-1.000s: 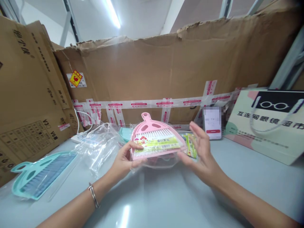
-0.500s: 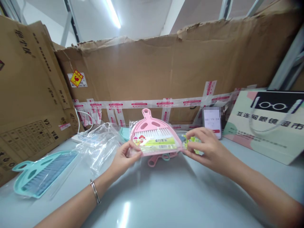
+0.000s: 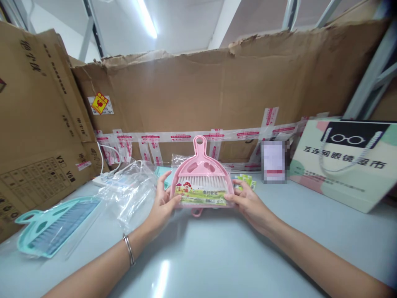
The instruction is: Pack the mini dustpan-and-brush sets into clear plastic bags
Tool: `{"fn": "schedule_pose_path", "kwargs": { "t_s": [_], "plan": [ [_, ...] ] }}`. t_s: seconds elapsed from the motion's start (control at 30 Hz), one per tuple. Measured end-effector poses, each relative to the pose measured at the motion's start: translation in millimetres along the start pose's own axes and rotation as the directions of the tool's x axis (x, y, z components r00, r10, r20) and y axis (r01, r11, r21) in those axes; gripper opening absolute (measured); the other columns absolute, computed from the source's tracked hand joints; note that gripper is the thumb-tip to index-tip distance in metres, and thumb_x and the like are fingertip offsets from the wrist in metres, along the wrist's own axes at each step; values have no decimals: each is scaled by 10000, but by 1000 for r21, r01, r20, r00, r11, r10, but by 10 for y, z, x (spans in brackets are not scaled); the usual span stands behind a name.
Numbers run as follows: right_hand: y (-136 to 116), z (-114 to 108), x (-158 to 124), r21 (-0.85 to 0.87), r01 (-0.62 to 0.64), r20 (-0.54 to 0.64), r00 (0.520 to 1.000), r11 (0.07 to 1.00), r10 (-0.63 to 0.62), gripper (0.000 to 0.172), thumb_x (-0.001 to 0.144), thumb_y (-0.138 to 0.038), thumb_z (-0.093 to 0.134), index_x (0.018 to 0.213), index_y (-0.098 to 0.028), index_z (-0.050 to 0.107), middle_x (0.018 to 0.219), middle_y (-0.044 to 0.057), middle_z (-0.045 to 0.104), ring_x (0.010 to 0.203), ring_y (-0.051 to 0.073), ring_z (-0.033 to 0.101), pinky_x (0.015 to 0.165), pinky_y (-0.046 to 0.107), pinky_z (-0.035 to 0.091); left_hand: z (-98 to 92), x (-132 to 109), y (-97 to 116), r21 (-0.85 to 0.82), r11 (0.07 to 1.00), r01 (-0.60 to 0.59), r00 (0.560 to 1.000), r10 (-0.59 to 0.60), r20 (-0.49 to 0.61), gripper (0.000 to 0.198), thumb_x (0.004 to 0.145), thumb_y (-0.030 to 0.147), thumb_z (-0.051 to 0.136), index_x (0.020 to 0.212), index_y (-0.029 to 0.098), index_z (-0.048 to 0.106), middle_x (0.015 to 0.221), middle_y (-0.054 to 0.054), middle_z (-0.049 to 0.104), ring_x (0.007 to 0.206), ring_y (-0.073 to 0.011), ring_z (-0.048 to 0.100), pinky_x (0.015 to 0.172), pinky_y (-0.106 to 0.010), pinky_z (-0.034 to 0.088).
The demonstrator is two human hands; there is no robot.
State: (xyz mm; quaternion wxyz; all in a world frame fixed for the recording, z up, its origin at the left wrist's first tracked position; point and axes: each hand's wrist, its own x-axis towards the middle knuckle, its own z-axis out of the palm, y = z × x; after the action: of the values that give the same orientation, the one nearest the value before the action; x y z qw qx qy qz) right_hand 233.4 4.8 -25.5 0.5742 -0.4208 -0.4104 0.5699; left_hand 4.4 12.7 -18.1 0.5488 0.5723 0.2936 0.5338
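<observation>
I hold a pink dustpan-and-brush set (image 3: 201, 174) upright above the grey table (image 3: 217, 256), its handle pointing up. A green paper label (image 3: 201, 196) runs across its lower edge and clear wrapping surrounds it. My left hand (image 3: 161, 205) grips its left edge, thumb on the front. My right hand (image 3: 246, 203) grips the right lower corner. A pink handle loop pokes out beneath the set.
A teal dustpan set (image 3: 52, 227) in clear wrap lies at the left. Loose clear bags (image 3: 130, 190) sit beside my left hand. Small green labels (image 3: 246, 181) lie behind my right hand. Taped cardboard walls (image 3: 217, 95) ring the table; a paper shopping bag (image 3: 344, 161) leans at the right.
The pink set has been tipped from lying flat to standing upright facing me. My right hand, open a second ago, picked at the labels and now grips the set's right corner.
</observation>
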Motion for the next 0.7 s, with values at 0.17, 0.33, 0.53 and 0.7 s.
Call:
{"fn": "schedule_pose_path", "kwargs": {
  "t_s": [0.17, 0.33, 0.53, 0.7],
  "plan": [
    [-17, 0, -10, -41, -12, 60, 998, 999, 14, 508, 535, -272, 760, 963, -214, 493, 960, 49, 683, 877, 221, 649, 715, 325, 488, -40, 1, -36, -65, 998, 26, 1000, -27, -7, 686, 774, 181, 616, 1304, 337, 210, 1149, -74, 604, 909, -204, 649, 759, -349, 537],
    [-2, -13, -12, -39, -2, 66, 998, 999, 5, 479, 536, -298, 769, 933, -222, 512, 928, 34, 692, 846, 215, 658, 703, 324, 497, -28, -4, -21, -93, 994, 51, 998, -54, -27, 700, 752, 174, 635, 1303, 322, 229, 1165, -77, 600, 922, -217, 647, 775, -374, 539],
    [-141, 39, -39, -77, 43, -19, 999, 996, -45, 404, 560, -355, 741, 886, -208, 552, 869, 36, 696, 747, 190, 654, 663, 304, 505, 0, -37, 29, -99, 987, 127, 992, -123, 41, 730, 752, 216, 656, 1319, 331, 209, 1185, -87, 589, 943, -237, 640, 774, -404, 539],
    [-411, -550, -108, -212, 57, -370, 919, 976, -135, 270, 613, -283, 653, 873, -222, 617, 839, 84, 696, 672, 211, 640, 579, 326, 498, -21, -25, 187, 6, 992, 129, 991, -129, 17, 467, 782, 358, 625, 1180, 227, 421, 1164, -119, 583, 1001, -233, 611, 787, -360, 526]
  ]
}}
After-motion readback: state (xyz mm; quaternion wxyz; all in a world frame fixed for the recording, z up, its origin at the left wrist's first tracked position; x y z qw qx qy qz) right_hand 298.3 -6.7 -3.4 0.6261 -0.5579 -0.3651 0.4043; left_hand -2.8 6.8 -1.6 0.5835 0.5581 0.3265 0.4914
